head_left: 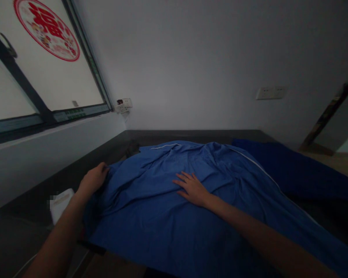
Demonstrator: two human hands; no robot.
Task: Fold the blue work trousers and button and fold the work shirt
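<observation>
A rumpled blue bed cover (162,208) with thin white piping lies spread over a dark bed. My left hand (95,178) is closed on the cover's left edge, fingers curled around the cloth. My right hand (193,188) lies flat on the middle of the cover with its fingers stretched out and slightly spread. Both forearms reach in from the bottom of the head view.
A darker blue cloth (292,166) lies on the bed's right side. A white object (60,204) sits by my left forearm. A window (31,65) with a red round decal runs along the left wall; wall sockets (124,105) are in the corner.
</observation>
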